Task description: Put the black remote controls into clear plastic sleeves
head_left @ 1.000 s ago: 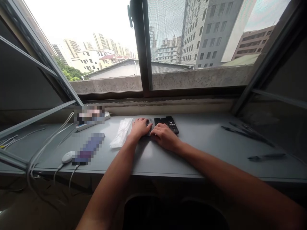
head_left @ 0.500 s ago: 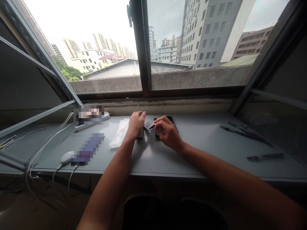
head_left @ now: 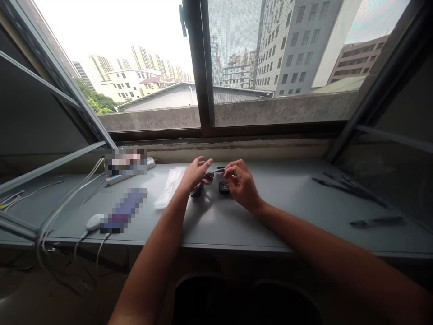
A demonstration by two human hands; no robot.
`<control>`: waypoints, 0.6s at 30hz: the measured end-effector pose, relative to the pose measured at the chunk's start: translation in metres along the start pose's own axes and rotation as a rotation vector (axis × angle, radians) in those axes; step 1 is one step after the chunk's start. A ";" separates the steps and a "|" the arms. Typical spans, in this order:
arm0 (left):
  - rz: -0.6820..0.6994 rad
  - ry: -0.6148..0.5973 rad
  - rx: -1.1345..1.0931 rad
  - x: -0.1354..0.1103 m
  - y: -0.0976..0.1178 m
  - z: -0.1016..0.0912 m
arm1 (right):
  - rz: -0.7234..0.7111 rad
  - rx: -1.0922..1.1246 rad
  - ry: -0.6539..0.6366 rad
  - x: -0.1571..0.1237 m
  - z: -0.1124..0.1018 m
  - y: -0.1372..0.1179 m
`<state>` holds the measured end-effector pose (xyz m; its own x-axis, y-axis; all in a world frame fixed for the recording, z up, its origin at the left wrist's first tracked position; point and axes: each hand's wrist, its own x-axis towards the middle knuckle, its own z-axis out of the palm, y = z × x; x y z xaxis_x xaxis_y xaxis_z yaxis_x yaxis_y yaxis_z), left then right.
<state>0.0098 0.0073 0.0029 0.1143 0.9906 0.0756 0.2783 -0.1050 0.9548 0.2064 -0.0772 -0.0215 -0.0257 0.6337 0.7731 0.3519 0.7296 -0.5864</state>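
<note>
A small, thin, see-through plastic bag hangs between my hands above the grey desk. The thumb and fingers of my right hand pinch its right edge. My left hand is at its left side, thumb raised and fingers apart; its lower fingers are partly hidden near the bag. Under my left hand a small dark rounded object rests on the desk, its kind unclear. A black piece with a pattern of small light marks lies below the bag, partly covered by my right hand.
Left of my hands lies a stack of clear plastic bags. Farther left are a white power strip, a blurred phone-like slab, a white round charger and cables. Dark pens lie right. A window stands behind.
My right hand has moved slightly right and turned, lifting the bag more upright. My left hand has shifted a little right, its thumb spreading. The dark object beneath it shows more.
</note>
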 end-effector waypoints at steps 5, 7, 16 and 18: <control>0.025 0.074 -0.325 0.006 0.003 0.003 | -0.037 0.057 -0.069 0.001 -0.001 -0.002; 0.048 0.123 -0.404 0.009 0.004 0.002 | 0.046 0.137 -0.063 0.002 0.000 -0.002; 0.102 0.065 -0.560 0.006 0.005 0.004 | 0.767 0.711 -0.183 0.014 -0.005 -0.007; 0.122 0.043 -0.493 0.003 0.005 0.007 | 0.887 0.820 -0.346 0.015 -0.009 -0.006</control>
<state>0.0184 0.0092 0.0057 0.0752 0.9776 0.1966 -0.2193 -0.1762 0.9596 0.2124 -0.0746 -0.0043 -0.3656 0.9307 0.0052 -0.3075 -0.1155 -0.9445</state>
